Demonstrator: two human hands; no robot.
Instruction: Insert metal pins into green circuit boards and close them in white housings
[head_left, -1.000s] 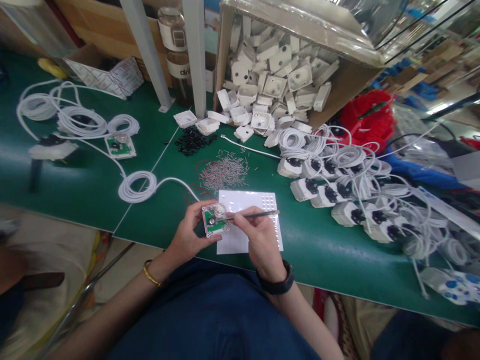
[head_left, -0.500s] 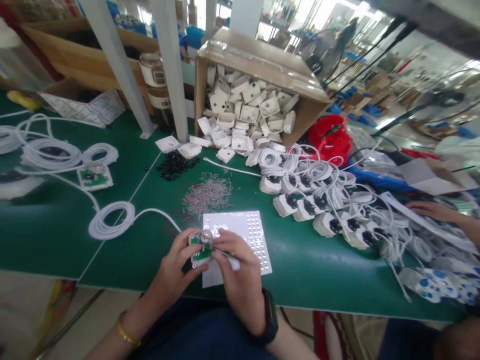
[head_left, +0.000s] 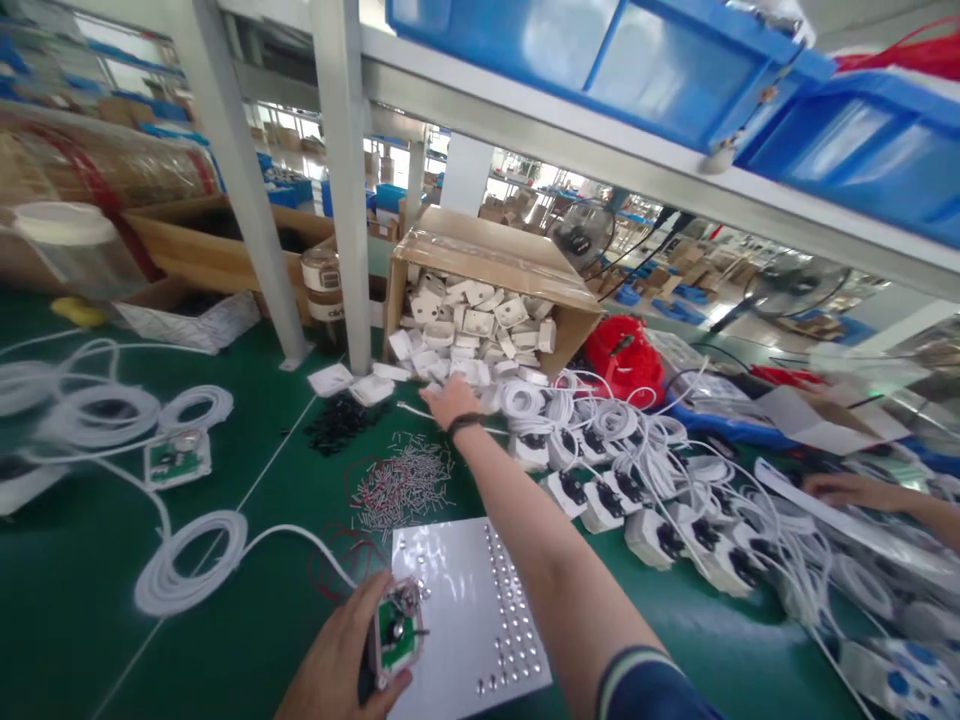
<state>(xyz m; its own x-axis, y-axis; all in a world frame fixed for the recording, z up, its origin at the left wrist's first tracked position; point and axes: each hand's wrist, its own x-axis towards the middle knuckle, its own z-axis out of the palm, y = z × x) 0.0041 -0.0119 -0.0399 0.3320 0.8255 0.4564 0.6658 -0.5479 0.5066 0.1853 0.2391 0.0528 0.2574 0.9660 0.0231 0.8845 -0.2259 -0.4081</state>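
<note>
My left hand grips a small open white housing with a green circuit board inside, at the left edge of a white sheet. A white cable runs from it to a coil on the left. My right arm stretches far forward over the sheet. The right hand is at the front of a heap of white plastic housings, its fingers apart among the nearest pieces. Whether its fingertips touch one cannot be made out. The white sheet carries rows of small shiny metal parts.
A cardboard box on its side holds the housings. Near it lie black parts and a pile of small metal pins. Cabled white units crowd the right. Another person's hand is there. Blue bins sit on a shelf overhead.
My right hand has left the circuit board and reached forward to the housings. My left hand keeps the board, now lower in view. The view has tilted up, showing the shelf and blue bins.
</note>
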